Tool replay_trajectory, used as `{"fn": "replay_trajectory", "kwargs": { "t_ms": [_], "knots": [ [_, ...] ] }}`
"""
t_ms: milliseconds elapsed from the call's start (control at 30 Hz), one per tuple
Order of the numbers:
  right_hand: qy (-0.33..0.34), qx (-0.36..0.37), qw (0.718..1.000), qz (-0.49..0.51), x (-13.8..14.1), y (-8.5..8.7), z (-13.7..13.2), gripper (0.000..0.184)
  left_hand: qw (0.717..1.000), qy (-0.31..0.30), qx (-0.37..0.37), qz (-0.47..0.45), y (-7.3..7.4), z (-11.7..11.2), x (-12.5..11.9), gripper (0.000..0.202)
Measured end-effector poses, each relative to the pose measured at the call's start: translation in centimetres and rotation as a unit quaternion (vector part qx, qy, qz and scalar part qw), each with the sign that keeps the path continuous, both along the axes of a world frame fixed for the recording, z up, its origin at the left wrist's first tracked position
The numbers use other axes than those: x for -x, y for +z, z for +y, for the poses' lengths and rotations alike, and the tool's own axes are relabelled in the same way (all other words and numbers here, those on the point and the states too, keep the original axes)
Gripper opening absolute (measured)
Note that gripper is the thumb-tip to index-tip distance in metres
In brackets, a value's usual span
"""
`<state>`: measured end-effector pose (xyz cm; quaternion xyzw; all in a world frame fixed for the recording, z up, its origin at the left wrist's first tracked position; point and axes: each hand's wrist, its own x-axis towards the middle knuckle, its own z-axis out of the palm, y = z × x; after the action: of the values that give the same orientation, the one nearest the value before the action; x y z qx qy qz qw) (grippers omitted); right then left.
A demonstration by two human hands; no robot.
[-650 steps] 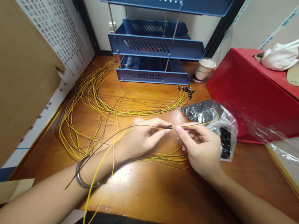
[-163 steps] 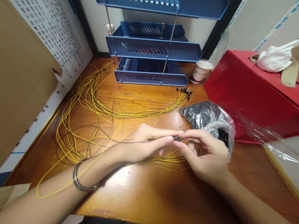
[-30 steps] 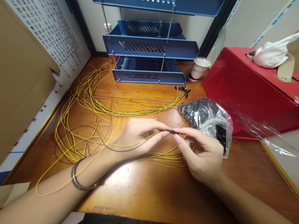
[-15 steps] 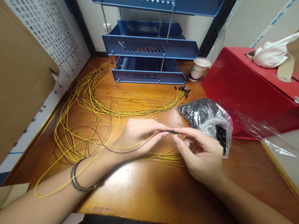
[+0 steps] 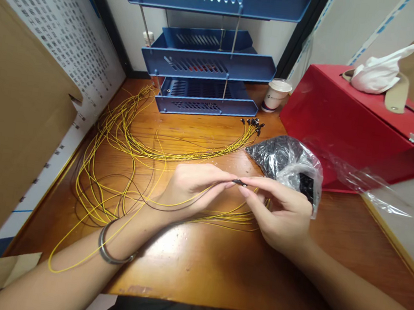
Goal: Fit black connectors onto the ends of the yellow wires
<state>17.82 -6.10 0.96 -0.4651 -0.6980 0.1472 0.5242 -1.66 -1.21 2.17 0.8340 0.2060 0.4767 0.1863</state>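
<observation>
Between the fingertips of both hands is a small black connector (image 5: 239, 182), at the end of a yellow and a dark wire. My left hand (image 5: 195, 186) pinches its left end, where the wires come in and run back over my wrist. My right hand (image 5: 279, 210) pinches the right end with thumb and forefinger. A long bundle of yellow and dark wires (image 5: 146, 153) curves across the table behind my hands, with black ends (image 5: 254, 125) gathered at its right. More yellow wires (image 5: 217, 220) lie under my hands.
A clear plastic bag of black parts (image 5: 281, 157) lies just beyond my right hand. Behind it stand a red tissue box (image 5: 348, 123) and a paper cup (image 5: 275, 97). A blue tiered rack (image 5: 206, 68) is at the back of the wooden table (image 5: 191, 275); cardboard (image 5: 8, 124) stands at the left.
Hardly anything differs. My right hand has shifted very slightly to the right, and both hands keep their pinch on the connector.
</observation>
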Motion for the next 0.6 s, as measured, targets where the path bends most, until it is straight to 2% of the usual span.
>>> {"fn": "replay_trajectory", "kwargs": {
  "t_ms": [200,300,367,467,600],
  "knots": [
    [-0.004,-0.009,1.000,-0.009,0.0,0.1,-0.1,0.012,1.000,0.004,0.027,-0.002,0.0,-0.1,0.0,0.015],
    [-0.015,-0.010,1.000,-0.012,0.0,0.2,0.0,0.012,0.993,0.013,0.118,-0.020,0.1,-0.3,-0.2,0.012],
    [-0.021,-0.012,1.000,-0.012,-0.1,0.4,0.1,0.011,0.973,0.013,0.224,-0.050,0.1,-0.3,-0.4,0.012],
    [-0.022,-0.028,0.999,-0.016,-0.2,0.6,0.1,0.011,0.922,0.007,0.369,-0.114,0.1,-0.1,-0.7,0.020],
    [0.000,-0.056,0.998,-0.031,-0.5,0.7,0.1,0.014,0.875,-0.002,0.446,-0.189,-0.2,0.9,-0.7,0.037]
  ]
}}
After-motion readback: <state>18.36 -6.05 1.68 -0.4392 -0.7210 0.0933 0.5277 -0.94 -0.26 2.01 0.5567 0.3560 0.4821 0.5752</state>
